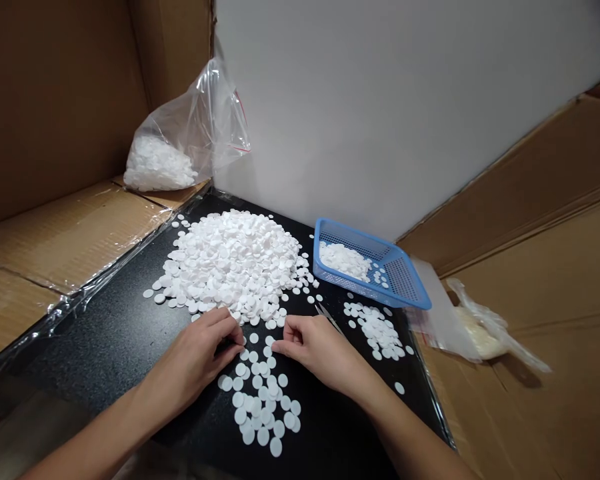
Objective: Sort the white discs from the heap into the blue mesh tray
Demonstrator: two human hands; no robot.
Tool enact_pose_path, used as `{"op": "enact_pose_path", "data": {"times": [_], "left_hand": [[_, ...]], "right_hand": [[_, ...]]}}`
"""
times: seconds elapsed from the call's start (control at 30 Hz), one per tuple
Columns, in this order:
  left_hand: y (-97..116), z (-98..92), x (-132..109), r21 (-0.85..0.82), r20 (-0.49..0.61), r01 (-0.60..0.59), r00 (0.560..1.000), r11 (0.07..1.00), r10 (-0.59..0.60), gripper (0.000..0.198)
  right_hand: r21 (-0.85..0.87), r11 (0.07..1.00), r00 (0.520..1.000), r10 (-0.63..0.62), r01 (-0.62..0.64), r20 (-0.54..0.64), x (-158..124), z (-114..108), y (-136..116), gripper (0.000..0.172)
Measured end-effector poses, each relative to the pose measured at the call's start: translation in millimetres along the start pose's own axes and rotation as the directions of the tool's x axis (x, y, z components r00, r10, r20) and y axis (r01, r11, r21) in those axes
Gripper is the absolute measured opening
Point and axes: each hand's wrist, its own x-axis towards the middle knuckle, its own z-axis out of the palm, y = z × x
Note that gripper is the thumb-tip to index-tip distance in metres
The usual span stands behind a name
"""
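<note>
My left hand (207, 348) is low over the black tabletop, thumb and fingers pinched together at the near edge of a large pile of white discs (235, 260). Opposite it, my right hand (317, 347) is also closed in a pinch, its fingertips right beside a few loose discs. Whether either pinch holds a disc is too small to tell. Between my hands and toward me, a scattered group of flat white discs (265, 407) lies on the table, some overlapping. Tweezers (329, 319) lie partly hidden behind my right hand.
A blue basket (420, 287) at the back right holds more discs. A smaller disc heap (379, 331) lies in front of it. A clear bag of white pieces (160, 163) stands on cardboard at the left; another plastic bag (485, 330) lies at the right. A pale wall (380, 100) rises behind.
</note>
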Motion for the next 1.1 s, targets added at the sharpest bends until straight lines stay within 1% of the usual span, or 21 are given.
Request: {"op": "enact_pose_path", "data": {"times": [0.07, 0.1, 0.17, 0.23, 0.27, 0.37, 0.53, 0.6, 0.7, 0.8, 0.87, 0.97, 1.03, 1.1], "left_hand": [[-1.6, 1.0, -1.8, -0.007, -0.013, -0.033, 0.999, 0.999, 0.033, 0.012], [-2.7, 1.6, -3.0, -0.008, -0.023, -0.057, 0.998, 0.998, 0.057, 0.013], [-5.9, 3.0, -6.0, -0.002, -0.050, -0.101, 0.994, 0.995, 0.101, 0.015], [-10.2, 4.5, -9.8, 0.015, -0.076, -0.122, 0.990, 0.992, 0.123, 0.017], [-12.4, 5.1, -11.8, 0.024, -0.082, -0.124, 0.989, 0.992, 0.125, 0.019], [-16.7, 5.2, -16.7, 0.038, -0.075, -0.122, 0.989, 0.992, 0.125, 0.022], [-13.6, 1.1, -18.4, 0.025, -0.063, -0.079, 0.995, 0.997, 0.081, 0.021], [-11.1, -0.4, -18.2, 0.018, -0.058, -0.077, 0.995, 0.997, 0.078, 0.020], [-8.3, -2.4, -18.9, 0.005, -0.058, -0.062, 0.996, 0.998, 0.062, 0.019], [-6.3, -4.7, -19.4, -0.015, -0.076, -0.023, 0.997, 1.000, 0.022, 0.020], [-5.4, -5.9, -19.0, -0.029, -0.103, 0.001, 0.995, 1.000, -0.004, 0.021], [-4.5, -6.6, -18.4, -0.042, -0.141, 0.028, 0.989, 0.999, -0.034, 0.021], [-4.3, -6.1, -18.6, -0.049, -0.150, 0.025, 0.988, 0.998, -0.032, 0.021], [-4.6, -5.0, -19.2, -0.054, -0.153, 0.013, 0.988, 0.998, -0.021, 0.021]], "right_hand": [[0.012, 0.994, 0.992, -0.108, 0.109, -0.063, 0.4, 4.0, -0.2, 0.025], [0.016, 0.983, 0.978, -0.182, 0.184, -0.104, 0.9, 7.4, -0.3, 0.020], [-0.002, 0.943, 0.928, -0.327, 0.331, -0.177, 2.2, 16.1, -0.2, 0.011], [-0.047, 0.907, 0.887, -0.418, 0.417, -0.195, 3.8, 25.1, -0.1, 0.011], [-0.069, 0.900, 0.881, -0.436, 0.430, -0.187, 4.5, 28.8, -0.2, 0.012], [-0.101, 0.909, 0.893, -0.417, 0.406, -0.166, 6.0, 34.9, -1.3, 0.011], [-0.049, 0.931, 0.914, -0.365, 0.362, -0.176, 5.0, 31.3, -5.1, 0.008], [-0.023, 0.940, 0.925, -0.340, 0.341, -0.170, 4.1, 28.5, -5.9, 0.010], [-0.008, 0.961, 0.946, -0.274, 0.277, -0.170, 3.3, 24.9, -5.1, 0.015], [0.005, 0.969, 0.949, -0.240, 0.246, -0.203, 2.7, 21.9, -2.5, 0.019], [0.023, 0.959, 0.940, -0.270, 0.281, -0.206, 1.6, 19.7, -1.1, 0.019], [0.022, 0.933, 0.928, -0.355, 0.359, -0.115, -0.8, 16.8, -1.8, 0.017], [0.010, 0.921, 0.919, -0.389, 0.390, -0.070, -1.4, 17.0, -4.1, 0.015], [0.003, 0.912, 0.908, -0.408, 0.410, -0.092, -0.1, 20.1, -6.5, 0.010]]}}
